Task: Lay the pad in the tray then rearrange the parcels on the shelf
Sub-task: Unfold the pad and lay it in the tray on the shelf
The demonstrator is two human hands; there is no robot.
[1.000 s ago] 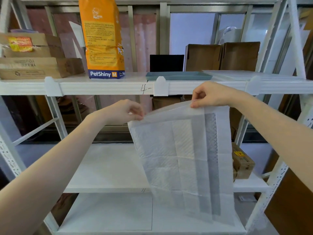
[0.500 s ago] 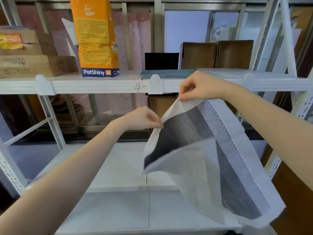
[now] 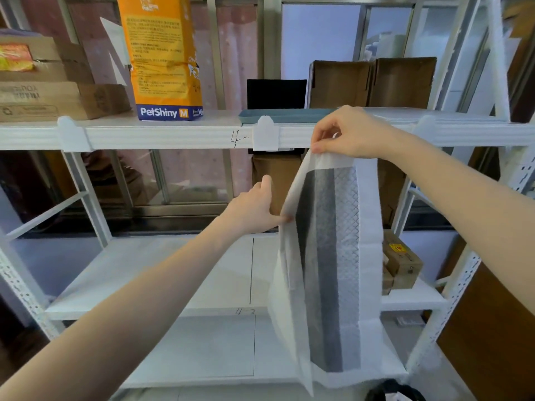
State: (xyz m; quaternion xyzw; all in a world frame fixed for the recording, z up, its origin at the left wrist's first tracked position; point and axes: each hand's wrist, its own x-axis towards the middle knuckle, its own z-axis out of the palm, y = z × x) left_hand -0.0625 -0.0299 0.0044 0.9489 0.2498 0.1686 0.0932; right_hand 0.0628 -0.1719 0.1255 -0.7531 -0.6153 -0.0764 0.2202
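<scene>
Both hands unfolding the pad (image 3: 333, 256)
Right hand (image 3: 347, 133) pinches its top, lifted since; left hand (image 3: 254, 209) pinches the side; tray (image 3: 289, 115) unlined

White pad (image 3: 333, 256), grey centre, prob. quilted

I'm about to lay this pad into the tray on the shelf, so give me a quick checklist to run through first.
1. Right hand pinches the pad at its top edge: ok.
2. Left hand holds the pad's side edge: ok.
3. Pad opened flat: not ok, it hangs folded lengthwise.
4. Tray within reach on the upper shelf: ok.
5. Tray inside clear: cannot tell, only the rim shows.
6. Orange bag clear of the tray: ok.
</scene>
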